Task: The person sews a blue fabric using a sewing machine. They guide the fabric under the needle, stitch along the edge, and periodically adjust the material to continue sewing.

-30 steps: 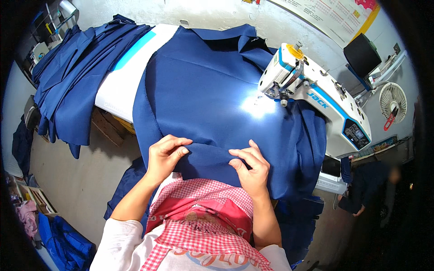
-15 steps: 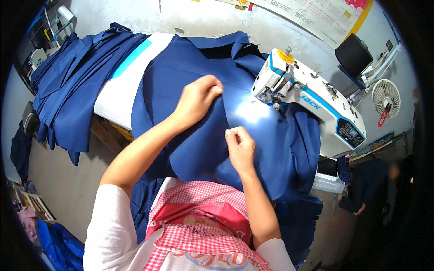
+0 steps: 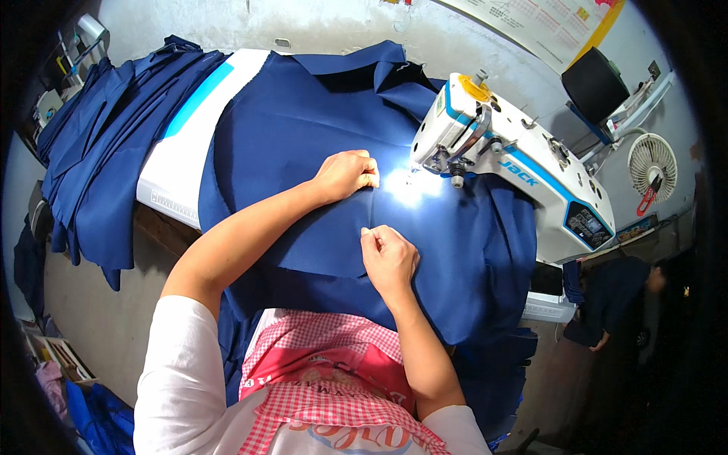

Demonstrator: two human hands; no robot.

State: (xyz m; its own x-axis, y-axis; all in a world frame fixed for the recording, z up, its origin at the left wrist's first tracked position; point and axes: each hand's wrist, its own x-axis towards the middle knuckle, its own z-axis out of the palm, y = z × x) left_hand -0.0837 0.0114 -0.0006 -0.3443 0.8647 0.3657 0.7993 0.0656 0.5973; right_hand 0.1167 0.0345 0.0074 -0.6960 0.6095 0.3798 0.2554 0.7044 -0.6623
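Observation:
A large piece of navy blue fabric [image 3: 296, 129] covers the table and drapes toward me. My left hand [image 3: 347, 176] is closed on the fabric just left of the lit needle area. Nearer to me, my right hand [image 3: 390, 259] pinches the edge of a smaller navy layer [image 3: 318, 243] lying over the large piece. Between the two hands that layer's edge runs nearly straight. The white and blue sewing machine [image 3: 516, 159] stands to the right, its needle end above the cloth and beyond my hands.
A heap of folded navy fabric [image 3: 114, 144] hangs over the table's left end. A black thread cone [image 3: 594, 86] and a small white fan [image 3: 652, 168] are at the right, beside red-handled snips [image 3: 647, 199]. Another person [image 3: 616, 299] bends at the far right.
My left hand has come down and slightly right, nearer the needle. My right hand has shifted a little left and down. The raised smaller layer now lies flatter.

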